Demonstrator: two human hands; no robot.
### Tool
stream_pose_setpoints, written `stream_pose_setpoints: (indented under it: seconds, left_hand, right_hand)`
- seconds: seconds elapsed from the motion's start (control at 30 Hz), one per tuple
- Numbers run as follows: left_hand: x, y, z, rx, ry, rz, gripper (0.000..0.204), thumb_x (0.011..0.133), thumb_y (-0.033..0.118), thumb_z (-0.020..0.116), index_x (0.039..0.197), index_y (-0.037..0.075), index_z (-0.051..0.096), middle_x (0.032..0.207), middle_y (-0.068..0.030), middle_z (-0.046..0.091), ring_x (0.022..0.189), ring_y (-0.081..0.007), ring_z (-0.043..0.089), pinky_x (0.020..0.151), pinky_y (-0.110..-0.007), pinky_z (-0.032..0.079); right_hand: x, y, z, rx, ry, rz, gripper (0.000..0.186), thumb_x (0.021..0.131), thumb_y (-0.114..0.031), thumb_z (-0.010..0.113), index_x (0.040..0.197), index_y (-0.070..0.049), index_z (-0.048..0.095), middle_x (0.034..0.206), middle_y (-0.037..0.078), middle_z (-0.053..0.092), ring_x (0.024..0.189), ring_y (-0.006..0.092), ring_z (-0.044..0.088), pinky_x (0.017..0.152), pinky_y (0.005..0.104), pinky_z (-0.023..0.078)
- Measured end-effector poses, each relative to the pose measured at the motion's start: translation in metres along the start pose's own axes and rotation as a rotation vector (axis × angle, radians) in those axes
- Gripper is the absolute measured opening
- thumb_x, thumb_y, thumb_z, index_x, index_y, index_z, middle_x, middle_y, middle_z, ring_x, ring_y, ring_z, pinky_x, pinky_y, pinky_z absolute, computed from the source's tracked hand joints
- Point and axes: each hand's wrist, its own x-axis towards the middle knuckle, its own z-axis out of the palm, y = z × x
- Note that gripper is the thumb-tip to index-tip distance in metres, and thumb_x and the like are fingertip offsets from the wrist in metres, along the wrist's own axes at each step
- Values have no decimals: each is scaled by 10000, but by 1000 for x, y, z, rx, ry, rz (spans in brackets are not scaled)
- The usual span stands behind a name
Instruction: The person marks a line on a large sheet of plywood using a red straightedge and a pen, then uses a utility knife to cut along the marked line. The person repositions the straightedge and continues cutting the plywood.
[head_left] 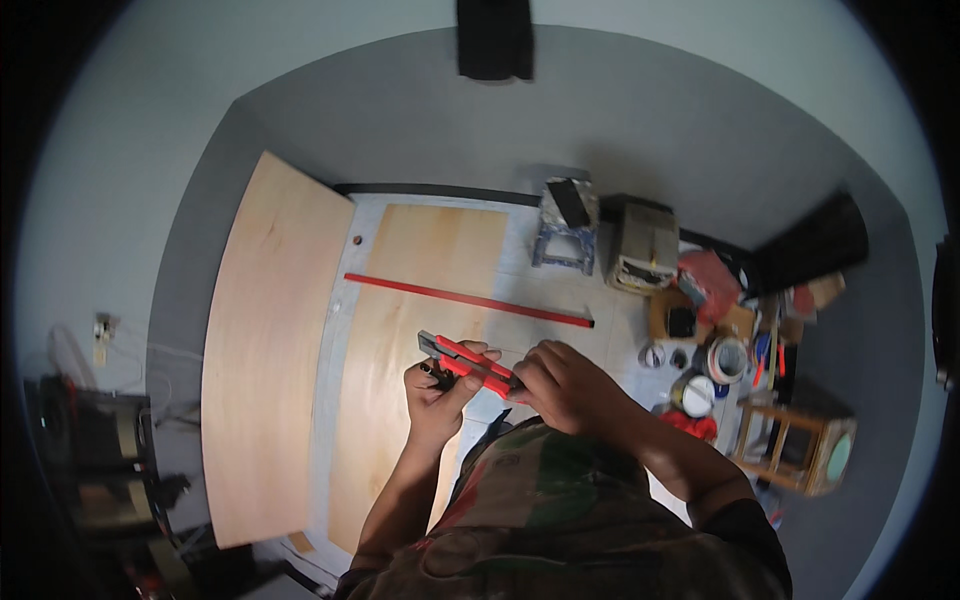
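Observation:
A red and grey utility knife [462, 359] is held in front of my chest, over the floor. My left hand [437, 392] grips its front part from below, thumb against the body. My right hand [562, 384] closes over its rear end. Below the knife lies a pale plywood sheet [410, 330] on a light floor covering. A long red straightedge [470, 298] lies across that sheet, a little beyond my hands. A second, larger plywood sheet [268, 350] lies to the left.
To the right stand a small stool [566, 225], a cardboard box [645, 248], rolls of tape [727, 358], a tin [693, 393], a wooden frame box [795, 445] and scattered tools. Dark equipment [95, 450] sits at the far left. Grey walls enclose the corner.

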Motion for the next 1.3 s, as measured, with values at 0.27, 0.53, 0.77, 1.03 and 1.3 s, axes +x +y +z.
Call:
stream_pose_setpoints:
  seconds: [0.27, 0.53, 0.77, 1.03, 1.3]
  left_hand:
    - [9, -22, 8, -275, 297, -241, 376, 1077, 265, 725, 1293, -43, 722, 1126, -177, 810, 649, -64, 576, 606, -249, 419]
    - [-4, -23, -5, -521, 323, -452, 457, 1059, 336, 747, 1318, -36, 683, 869, -18, 697, 622, -40, 511, 534, -205, 386]
    - [11, -21, 1, -323, 425, -252, 486, 1029, 341, 784, 1348, -10, 683, 1094, -131, 805, 770, -99, 680, 586, -244, 434]
    - [23, -9, -4, -335, 366, -216, 488, 1019, 317, 802, 1371, -2, 693, 1198, -184, 808, 793, -102, 701, 577, -246, 382]
    - [27, -19, -2, -389, 218, -139, 502, 994, 275, 831, 1369, -20, 674, 1227, -173, 798, 953, -193, 759, 735, -309, 544]
  right_hand:
    - [50, 74, -22, 310, -309, -314, 428, 881, 51, 670, 1291, -71, 649, 1222, 124, 646, 1117, 341, 636, 984, 470, 521]
    - [88, 91, -7, 782, -320, -467, 394, 856, 77, 738, 1232, -39, 724, 1194, 104, 679, 1037, 311, 645, 939, 445, 527]
    - [85, 85, 2, 625, -231, -43, 222, 917, -83, 850, 1099, -26, 736, 1035, 112, 693, 933, 329, 672, 806, 428, 549]
    - [93, 84, -12, 736, -172, -142, 292, 980, -89, 788, 1252, -15, 713, 1164, 145, 700, 1079, 303, 684, 900, 416, 556]
    - [72, 79, -25, 1444, -559, 568, 238, 1086, -190, 726, 1146, 39, 697, 946, 57, 754, 830, 116, 715, 791, 303, 573]
